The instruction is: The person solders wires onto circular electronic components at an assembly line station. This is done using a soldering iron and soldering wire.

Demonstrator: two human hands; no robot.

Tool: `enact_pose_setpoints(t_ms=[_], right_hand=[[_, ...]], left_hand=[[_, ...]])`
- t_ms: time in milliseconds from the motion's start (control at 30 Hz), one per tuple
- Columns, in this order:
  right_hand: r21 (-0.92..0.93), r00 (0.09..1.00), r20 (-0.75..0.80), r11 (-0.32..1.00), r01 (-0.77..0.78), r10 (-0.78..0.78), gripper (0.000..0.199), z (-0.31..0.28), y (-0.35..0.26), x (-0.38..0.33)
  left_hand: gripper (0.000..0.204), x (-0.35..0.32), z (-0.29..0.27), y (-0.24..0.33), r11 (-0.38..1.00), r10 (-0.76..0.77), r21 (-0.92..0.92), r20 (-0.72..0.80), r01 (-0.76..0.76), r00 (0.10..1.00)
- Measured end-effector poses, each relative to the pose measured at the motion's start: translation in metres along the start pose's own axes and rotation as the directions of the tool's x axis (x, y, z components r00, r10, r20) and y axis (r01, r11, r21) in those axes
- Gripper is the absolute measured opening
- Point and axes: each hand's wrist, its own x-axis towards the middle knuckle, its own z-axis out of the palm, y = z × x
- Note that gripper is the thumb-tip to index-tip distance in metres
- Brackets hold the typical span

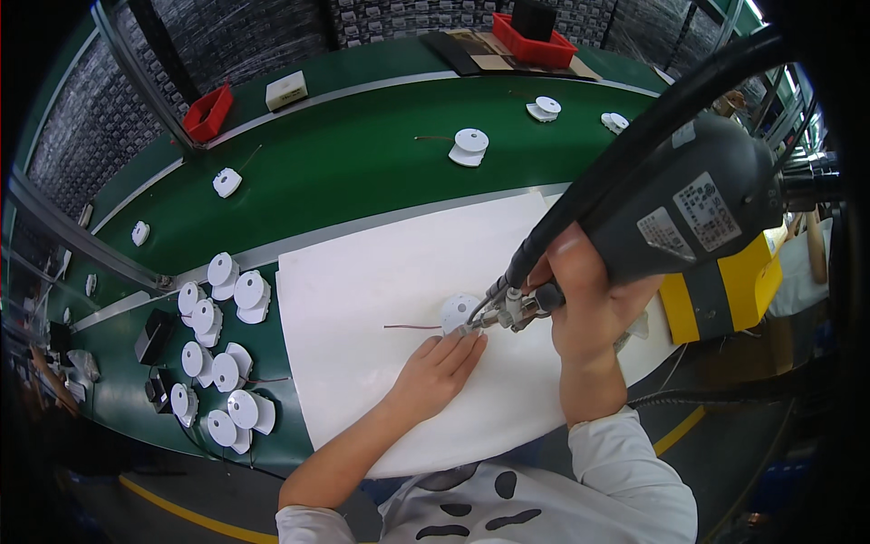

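Observation:
A white round plastic part [460,311] with small holes lies on a white sheet [353,272], a thin reddish wire running out to its left. My left hand [437,372] is closed on the part's near edge, fingers together, the fingertips beside the tool's tip. In my right hand [594,304] is a dark grey powered screwdriver [666,204], tilted, with fingers wrapped around its front end. The metal nozzle [507,313] points down-left and meets the part near my left fingertips. The exact contact point is hidden.
Several white spool-shaped parts [252,292] cluster on the green bench at left. Others, like one spool [468,147], sit on the green belt [362,136] beyond. Red trays [544,50] stand at the back. A thick black hose [625,136] crosses at right, above a yellow-and-black block [725,290].

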Motion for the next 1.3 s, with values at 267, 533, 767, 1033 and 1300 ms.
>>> enact_pose_setpoints(t_ms=[267, 533, 767, 1033, 1300], right_hand=[[-0.182, 0.995, -0.016, 0.979, 0.095, -0.099, 0.035, -0.001, 0.003, 0.001], [-0.141, 0.999, 0.042, 0.99, 0.021, -0.015, 0.026, 0.001, 0.007, -0.002], [-0.066, 0.998, -0.045, 0.997, 0.033, -0.036, 0.029, 0.005, 0.006, 0.004], [-0.141, 0.978, -0.169, 0.985, 0.101, -0.124, 0.033, -0.008, -0.016, 0.009], [-0.055, 0.995, -0.048, 0.995, 0.086, -0.089, 0.035, 0.004, 0.002, 0.004]], left_hand=[[0.043, -0.001, 0.002, -0.001, 1.0, -0.008, 0.0, 0.016, 0.008, 1.0], [0.042, 0.0, -0.001, -0.001, 1.0, -0.005, -0.005, 0.01, 0.005, 1.0], [0.035, -0.003, -0.003, -0.007, 0.999, -0.008, -0.044, 0.003, 0.008, 1.0], [0.034, 0.001, -0.014, -0.01, 0.974, -0.05, -0.224, -0.116, 0.023, 0.992], [0.035, -0.004, -0.008, -0.014, 0.971, -0.082, -0.23, -0.073, 0.063, 0.994]])
